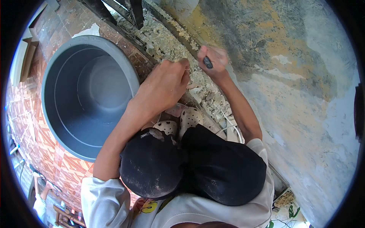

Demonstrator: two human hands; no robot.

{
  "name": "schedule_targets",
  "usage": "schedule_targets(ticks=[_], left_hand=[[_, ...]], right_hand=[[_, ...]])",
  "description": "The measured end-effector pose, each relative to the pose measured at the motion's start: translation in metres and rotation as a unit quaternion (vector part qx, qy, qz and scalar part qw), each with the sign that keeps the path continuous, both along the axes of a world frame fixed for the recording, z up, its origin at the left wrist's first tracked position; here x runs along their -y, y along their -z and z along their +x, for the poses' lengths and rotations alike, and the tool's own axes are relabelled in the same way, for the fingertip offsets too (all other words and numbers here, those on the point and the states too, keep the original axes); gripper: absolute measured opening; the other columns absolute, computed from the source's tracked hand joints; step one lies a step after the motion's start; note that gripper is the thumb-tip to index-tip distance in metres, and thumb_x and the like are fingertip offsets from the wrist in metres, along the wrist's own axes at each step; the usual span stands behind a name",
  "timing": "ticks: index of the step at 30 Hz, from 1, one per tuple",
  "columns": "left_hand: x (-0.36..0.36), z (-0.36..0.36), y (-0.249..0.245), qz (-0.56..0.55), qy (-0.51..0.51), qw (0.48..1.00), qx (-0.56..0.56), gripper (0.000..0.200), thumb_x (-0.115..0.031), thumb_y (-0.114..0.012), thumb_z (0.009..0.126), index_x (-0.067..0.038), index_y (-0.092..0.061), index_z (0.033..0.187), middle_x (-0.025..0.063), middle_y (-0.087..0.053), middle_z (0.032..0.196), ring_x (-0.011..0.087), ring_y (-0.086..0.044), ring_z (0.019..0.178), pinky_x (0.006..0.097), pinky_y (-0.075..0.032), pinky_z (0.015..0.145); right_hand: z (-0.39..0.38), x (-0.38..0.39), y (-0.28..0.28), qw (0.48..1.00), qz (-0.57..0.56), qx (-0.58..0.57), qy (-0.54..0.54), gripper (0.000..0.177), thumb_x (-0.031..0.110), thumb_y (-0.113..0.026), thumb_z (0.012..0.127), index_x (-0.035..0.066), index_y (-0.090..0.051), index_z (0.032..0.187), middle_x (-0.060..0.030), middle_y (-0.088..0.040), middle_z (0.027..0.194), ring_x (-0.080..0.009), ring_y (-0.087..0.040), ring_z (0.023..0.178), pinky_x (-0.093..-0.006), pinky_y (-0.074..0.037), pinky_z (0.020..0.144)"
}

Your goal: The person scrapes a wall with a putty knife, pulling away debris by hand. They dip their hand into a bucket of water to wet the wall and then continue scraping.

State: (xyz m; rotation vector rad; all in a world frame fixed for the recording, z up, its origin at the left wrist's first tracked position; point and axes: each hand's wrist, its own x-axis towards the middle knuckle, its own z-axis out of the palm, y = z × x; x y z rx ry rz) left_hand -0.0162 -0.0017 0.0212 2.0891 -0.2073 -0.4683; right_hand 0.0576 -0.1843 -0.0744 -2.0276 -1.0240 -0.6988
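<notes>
My right hand (213, 62), slightly blurred, is closed around a dark handle (207, 62) beside the stained wall. Whatever the handle joins is hidden. Near the centre, my left hand (167, 81) has its fingers curled in, and what they hold, if anything, is hidden. Under and between both hands runs a strip of broken plaster and rubble (171, 45) at the foot of the wall (281, 76). A large grey tub (102, 83) stands on the tiles, close beside my left forearm, with no contents visible in it.
My knees in black cloth and pale perforated clogs (191, 117) are below my hands. A white cable (232, 125) lies by the rubble. Dark legs of some furniture (135, 13) stand at the top. Another person's limbs (42, 190) show at the lower left.
</notes>
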Motion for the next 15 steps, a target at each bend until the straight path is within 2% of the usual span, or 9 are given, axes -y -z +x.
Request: schedule_targets(ticks=[2, 3, 4, 7, 8, 11, 12, 14, 15], left_hand=[[-0.001, 0.0, 0.007, 0.01, -0.004, 1.0, 0.006, 0.021, -0.009, -0.053, 0.088, 0.004, -0.06, 0.103, 0.0264, -0.058, 0.068, 0.0429, -0.058, 0.071, 0.0469, -0.044, 0.069], [-0.002, 0.0, 0.006, 0.01, -0.001, 1.0, 0.001, 0.021, -0.009, -0.053, 0.088, 0.004, -0.06, 0.104, 0.0264, -0.058, 0.069, 0.0429, -0.058, 0.071, 0.0468, -0.044, 0.069], [-0.003, 0.001, 0.003, 0.009, 0.006, 1.0, -0.005, 0.021, -0.009, -0.053, 0.088, 0.004, -0.06, 0.104, 0.0264, -0.058, 0.069, 0.0429, -0.058, 0.072, 0.0468, -0.044, 0.069], [0.0, -0.001, 0.004, 0.007, 0.008, 1.0, 0.0, 0.021, -0.01, -0.053, 0.089, 0.003, -0.06, 0.105, 0.0261, -0.058, 0.07, 0.0427, -0.059, 0.073, 0.0467, -0.044, 0.069], [-0.002, 0.0, 0.007, 0.01, 0.0, 1.0, 0.006, 0.021, -0.01, -0.053, 0.089, 0.003, -0.06, 0.105, 0.0259, -0.058, 0.07, 0.0427, -0.059, 0.073, 0.0466, -0.045, 0.069], [0.0, 0.0, -0.002, -0.013, -0.01, 1.0, 0.0, 0.013, -0.005, -0.053, 0.083, 0.007, -0.057, 0.086, 0.0303, -0.058, 0.072, 0.0474, -0.059, 0.077, 0.0521, -0.047, 0.072], [0.001, 0.0, -0.001, -0.002, -0.008, 1.0, 0.001, 0.015, -0.007, -0.053, 0.085, 0.005, -0.058, 0.092, 0.0289, -0.058, 0.072, 0.0459, -0.059, 0.077, 0.0503, -0.046, 0.072], [-0.001, -0.001, 0.004, 0.023, -0.009, 1.0, 0.004, 0.02, -0.01, -0.053, 0.089, 0.002, -0.06, 0.104, 0.0262, -0.058, 0.07, 0.0428, -0.059, 0.075, 0.0467, -0.045, 0.071], [-0.002, 0.0, 0.004, 0.018, -0.006, 1.0, 0.005, 0.02, -0.01, -0.053, 0.089, 0.002, -0.06, 0.103, 0.0263, -0.058, 0.07, 0.0429, -0.059, 0.075, 0.0469, -0.045, 0.071]], right_hand=[[-0.009, -0.003, -0.007, 0.997, 0.049, 0.05, -0.013, 0.036, -0.009, -0.061, 0.077, 0.008, -0.039, 0.055, -0.0031, -0.037, 0.047, -0.0184, -0.038, 0.035, -0.0311, -0.03, 0.036], [-0.014, -0.006, -0.012, 0.995, 0.075, 0.07, -0.019, 0.036, -0.01, -0.061, 0.077, 0.009, -0.039, 0.054, -0.003, -0.037, 0.047, -0.0183, -0.039, 0.035, -0.0309, -0.031, 0.036], [-0.015, 0.011, -0.004, 0.999, -0.007, 0.043, -0.019, 0.022, -0.007, -0.059, 0.079, 0.004, -0.05, 0.062, -0.0067, -0.048, 0.053, -0.0201, -0.05, 0.043, -0.0315, -0.039, 0.04], [-0.01, 0.008, 0.003, 0.997, -0.068, 0.028, 0.02, 0.019, -0.007, -0.058, 0.079, 0.003, -0.051, 0.064, -0.0064, -0.049, 0.054, -0.0205, -0.05, 0.042, -0.0313, -0.04, 0.04], [-0.015, 0.011, -0.002, 0.998, -0.047, 0.028, 0.005, 0.017, -0.007, -0.058, 0.079, 0.003, -0.052, 0.066, -0.0066, -0.049, 0.054, -0.0213, -0.05, 0.042, -0.0316, -0.041, 0.04], [-0.007, 0.018, -0.005, 0.999, -0.002, 0.033, -0.021, 0.015, -0.007, -0.058, 0.079, 0.002, -0.053, 0.069, -0.007, -0.049, 0.055, -0.0223, -0.051, 0.043, -0.0322, -0.042, 0.041], [0.0, 0.016, -0.004, 0.999, -0.044, -0.019, -0.026, 0.016, -0.008, -0.057, 0.079, 0.002, -0.053, 0.066, -0.0066, -0.048, 0.053, -0.0223, -0.051, 0.043, -0.0328, -0.043, 0.041], [-0.013, 0.002, -0.019, 1.0, 0.008, 0.006, -0.014, 0.021, -0.008, -0.058, 0.08, 0.002, -0.051, 0.062, -0.0065, -0.048, 0.052, -0.0226, -0.051, 0.043, -0.0329, -0.043, 0.042], [-0.02, -0.004, -0.023, 0.999, 0.038, 0.014, -0.008, 0.023, -0.008, -0.059, 0.08, 0.002, -0.05, 0.061, -0.0064, -0.048, 0.051, -0.0227, -0.05, 0.042, -0.0329, -0.043, 0.043]])
